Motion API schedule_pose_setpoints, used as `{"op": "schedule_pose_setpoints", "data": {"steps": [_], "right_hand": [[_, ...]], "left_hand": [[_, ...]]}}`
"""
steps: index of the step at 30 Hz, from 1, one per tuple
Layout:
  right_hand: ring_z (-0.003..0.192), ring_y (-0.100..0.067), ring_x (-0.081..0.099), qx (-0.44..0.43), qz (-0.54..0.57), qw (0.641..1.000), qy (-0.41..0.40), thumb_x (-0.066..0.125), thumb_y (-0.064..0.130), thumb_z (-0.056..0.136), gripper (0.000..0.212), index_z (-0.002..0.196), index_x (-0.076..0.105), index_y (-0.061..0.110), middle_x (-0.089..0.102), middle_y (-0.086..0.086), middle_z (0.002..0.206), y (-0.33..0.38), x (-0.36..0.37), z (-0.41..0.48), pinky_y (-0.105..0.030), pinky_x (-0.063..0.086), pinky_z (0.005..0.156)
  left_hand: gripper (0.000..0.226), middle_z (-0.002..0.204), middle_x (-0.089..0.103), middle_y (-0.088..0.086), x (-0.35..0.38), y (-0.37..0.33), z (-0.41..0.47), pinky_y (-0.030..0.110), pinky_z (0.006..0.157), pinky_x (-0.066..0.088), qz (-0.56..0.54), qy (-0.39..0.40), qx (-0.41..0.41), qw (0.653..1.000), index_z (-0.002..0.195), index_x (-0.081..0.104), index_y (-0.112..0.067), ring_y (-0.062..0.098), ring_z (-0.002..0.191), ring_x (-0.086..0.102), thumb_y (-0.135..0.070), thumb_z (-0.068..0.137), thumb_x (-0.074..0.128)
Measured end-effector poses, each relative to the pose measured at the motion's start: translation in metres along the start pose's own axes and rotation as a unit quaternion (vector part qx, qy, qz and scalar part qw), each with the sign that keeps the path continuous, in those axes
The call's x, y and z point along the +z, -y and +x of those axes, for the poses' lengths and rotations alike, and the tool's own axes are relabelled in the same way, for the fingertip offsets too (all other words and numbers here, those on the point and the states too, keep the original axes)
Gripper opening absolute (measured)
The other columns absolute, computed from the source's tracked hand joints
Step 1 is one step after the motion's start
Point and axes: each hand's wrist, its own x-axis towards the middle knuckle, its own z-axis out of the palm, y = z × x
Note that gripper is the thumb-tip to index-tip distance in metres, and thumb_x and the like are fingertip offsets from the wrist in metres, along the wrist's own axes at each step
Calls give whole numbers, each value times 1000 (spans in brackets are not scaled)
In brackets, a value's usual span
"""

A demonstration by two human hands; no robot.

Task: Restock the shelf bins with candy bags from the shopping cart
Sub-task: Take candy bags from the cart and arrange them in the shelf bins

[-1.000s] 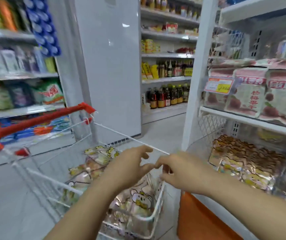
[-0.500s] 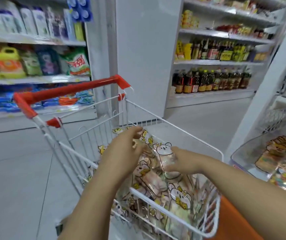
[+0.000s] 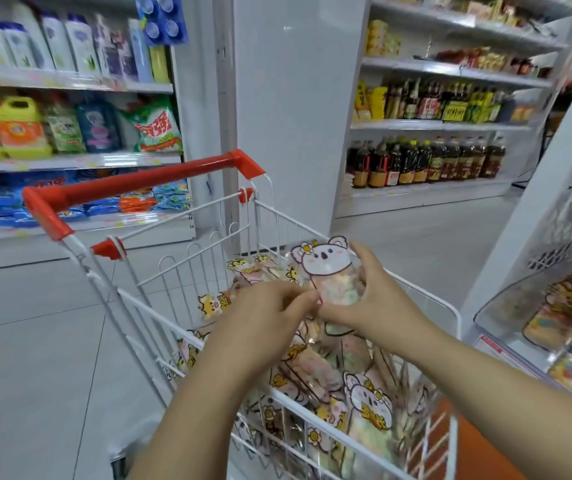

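Observation:
A white wire shopping cart [image 3: 426, 292] with a red handle stands in front of me, filled with several clear candy bags printed with cartoon animals. Above the pile I hold one upright candy bag [image 3: 329, 271] with a koala face on top. My right hand [image 3: 378, 299] wraps round its right side and bottom. My left hand [image 3: 270, 306] pinches its lower left edge. At the right, a clear shelf bin [image 3: 499, 303] holds several yellow candy bags [image 3: 561, 306].
A white shelf post [image 3: 533, 202] rises right of the cart. Shelves of detergent [image 3: 18, 129] line the left wall. Bottles [image 3: 426, 161] fill shelves at the back right. A white pillar [image 3: 288, 109] stands behind the cart. Grey floor lies to the left.
Both hands reached down into the cart and came up with the koala candy bag. My view swung left, away from the shelf bins toward the cart.

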Motion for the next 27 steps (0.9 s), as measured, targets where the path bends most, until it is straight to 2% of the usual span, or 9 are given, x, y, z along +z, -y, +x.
{"op": "schedule_pose_setpoints", "data": {"steps": [5, 9, 12, 15, 17, 20, 23, 25, 27], "right_hand": [[117, -9, 63, -11, 137, 990, 8, 85, 56, 56, 117, 155, 26, 34, 61, 9, 136, 17, 8, -11, -41, 49, 105], [96, -5, 67, -18, 224, 972, 68, 59, 36, 97, 16, 106, 72, 32, 71, 12, 102, 40, 6, -17, -29, 50, 88], [109, -7, 63, -55, 134, 987, 74, 47, 37, 103, 26, 102, 73, 38, 57, 5, 123, 50, 10, -18, -32, 54, 95], [102, -11, 70, -77, 139, 984, 77, 47, 30, 104, 27, 111, 70, 17, 72, -2, 111, 57, 12, -20, -27, 57, 90], [89, -6, 72, -81, 141, 985, 48, 45, 28, 104, 28, 106, 69, 12, 77, 3, 93, 56, 14, -20, -19, 56, 79], [97, -12, 72, -60, 190, 980, 16, 39, 37, 105, 39, 114, 69, 14, 77, -1, 102, 43, 22, -15, -22, 56, 85], [90, -18, 73, -3, 192, 981, -9, 36, 40, 106, 44, 107, 71, 15, 77, -5, 95, 22, 26, -3, -38, 57, 91], [91, -27, 71, 50, 3, 998, 38, 45, 38, 104, 36, 107, 69, 12, 75, -11, 97, 2, 26, 5, -49, 55, 92], [98, -28, 67, 103, -207, 957, 176, 56, 40, 97, 39, 124, 59, 12, 70, -11, 108, -16, 29, 6, -43, 54, 88]], "left_hand": [[32, 82, 70, -19, -3, -12, -5, 27, 79, 51, -270, 9, 32, 962, 88, 72, -42, -1, 74, 64, -44, 103, 43], [29, 118, 72, -8, -5, -13, -6, 42, 101, 52, -406, 20, 33, 913, 119, 69, -41, 12, 109, 68, -27, 102, 50], [57, 135, 59, -9, -1, -10, -1, 45, 96, 55, -449, 18, 30, 893, 142, 47, -43, 14, 110, 69, -32, 90, 68], [79, 116, 70, -5, -2, -5, 5, 34, 80, 59, -447, 1, 0, 894, 144, 44, -34, 12, 95, 72, -40, 75, 84], [67, 93, 75, -6, -5, -2, 5, 24, 73, 57, -423, -32, -16, 906, 128, 58, -20, 9, 84, 73, -40, 69, 83], [35, 93, 76, -4, -3, -1, 3, 38, 80, 61, -340, -97, -46, 934, 106, 66, -23, 15, 87, 74, -34, 77, 83], [27, 92, 72, -9, -2, -1, 2, 41, 79, 60, -251, -164, -42, 953, 101, 65, -29, 10, 86, 70, -39, 80, 79], [27, 93, 69, -12, -7, -3, 1, 30, 76, 57, -256, -211, -40, 942, 105, 62, -29, 3, 84, 67, -40, 84, 75], [24, 95, 65, -13, -13, -1, 2, 24, 72, 53, -280, -226, -59, 931, 110, 57, -28, 2, 84, 66, -39, 91, 68]]}}
